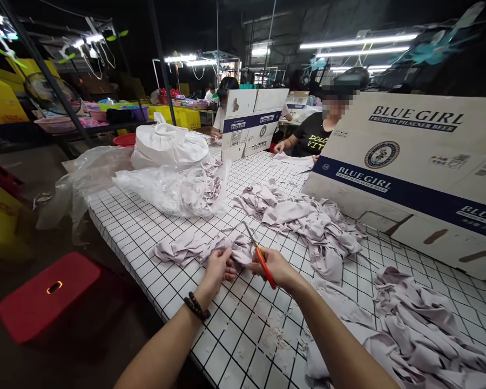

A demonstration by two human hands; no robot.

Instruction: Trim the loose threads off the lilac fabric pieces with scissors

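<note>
While the pale cloth (240, 248) lies on the checked desk (243, 319), the left hand (221, 266) pinches it and the right hand (276, 267) is closed around red-handled scissors (263, 263). Cutting seems partly done, since scraps (274, 335) lie nearby; which heaps (308, 221) are finished, I cannot tell.

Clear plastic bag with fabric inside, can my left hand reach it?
Probably yes: only low, crumpled lilac fabric seems to lie between your left hand and the plastic bag, though that hand is holding some.
</note>
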